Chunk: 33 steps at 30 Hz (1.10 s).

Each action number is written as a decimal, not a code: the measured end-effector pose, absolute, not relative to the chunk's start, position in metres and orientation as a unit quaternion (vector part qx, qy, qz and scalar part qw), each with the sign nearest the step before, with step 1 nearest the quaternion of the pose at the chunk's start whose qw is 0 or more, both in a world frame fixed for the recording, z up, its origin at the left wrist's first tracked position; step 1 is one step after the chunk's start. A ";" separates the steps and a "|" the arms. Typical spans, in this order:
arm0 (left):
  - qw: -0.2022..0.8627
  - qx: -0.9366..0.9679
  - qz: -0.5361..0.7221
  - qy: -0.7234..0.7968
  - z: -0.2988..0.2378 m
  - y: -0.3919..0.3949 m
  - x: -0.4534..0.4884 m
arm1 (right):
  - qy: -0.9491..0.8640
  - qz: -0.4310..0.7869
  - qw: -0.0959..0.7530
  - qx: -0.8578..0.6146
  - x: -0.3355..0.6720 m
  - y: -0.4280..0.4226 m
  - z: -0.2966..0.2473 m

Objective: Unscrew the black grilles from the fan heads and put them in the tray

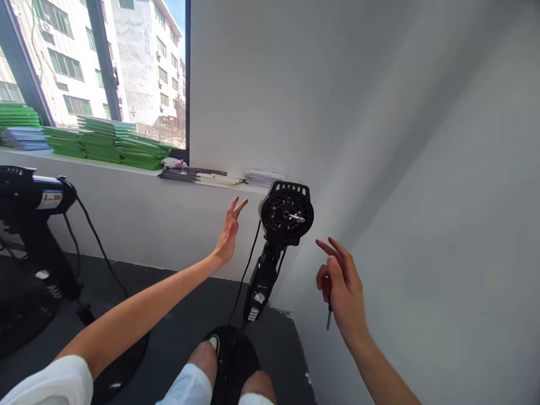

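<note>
A black pedestal fan stands in front of me with no blades or guard, its bare metal shaft sticking out toward me. Its neck carries a round knob and pale buttons. My left hand is raised to the left of the motor head, open, fingers apart, not touching it. To the right of the head is my right hand, its lower fingers curled round what looks like a small screwdriver. Only the slim metal shaft shows below the hand; the handle is mostly hidden. The index finger stretches toward the fan.
A second black fan stands at the left with a trailing cord. On the window ledge lie green stacks, a crumpled cloth and flat white sheets. A white wall rises close on the right. My knees flank the round fan base.
</note>
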<state>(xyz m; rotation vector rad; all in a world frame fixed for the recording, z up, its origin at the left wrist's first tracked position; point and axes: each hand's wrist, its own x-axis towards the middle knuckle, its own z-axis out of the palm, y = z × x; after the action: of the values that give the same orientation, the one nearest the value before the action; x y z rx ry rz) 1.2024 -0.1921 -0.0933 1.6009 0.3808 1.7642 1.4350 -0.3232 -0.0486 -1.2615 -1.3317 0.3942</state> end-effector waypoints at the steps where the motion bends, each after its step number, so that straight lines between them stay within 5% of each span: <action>1: 0.358 0.614 0.683 0.166 -0.115 -0.200 1.184 | -0.573 0.169 0.575 -0.559 1.437 -0.341 -0.065; 5: 0.389 0.603 0.617 0.323 -0.215 -0.269 1.106 | -0.652 0.205 0.376 -0.626 1.424 -0.411 -0.154; 11: 0.483 0.675 0.278 0.485 -0.311 -0.397 1.054 | -0.845 0.165 -0.023 -0.508 1.335 -0.491 -0.285; 16: 0.409 0.743 0.124 0.515 -0.330 -0.429 1.058 | -0.860 0.124 -0.075 -0.489 1.274 -0.511 -0.335; 33: 0.374 0.768 0.113 0.507 -0.343 -0.414 1.059 | -0.871 0.050 -0.124 -0.472 1.208 -0.486 -0.372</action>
<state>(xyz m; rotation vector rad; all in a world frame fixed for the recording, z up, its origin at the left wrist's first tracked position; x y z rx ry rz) 1.0587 -0.4139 -0.3430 1.9679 1.2980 0.2895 1.2078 -0.4855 -0.3724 -1.6131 -2.9762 0.1713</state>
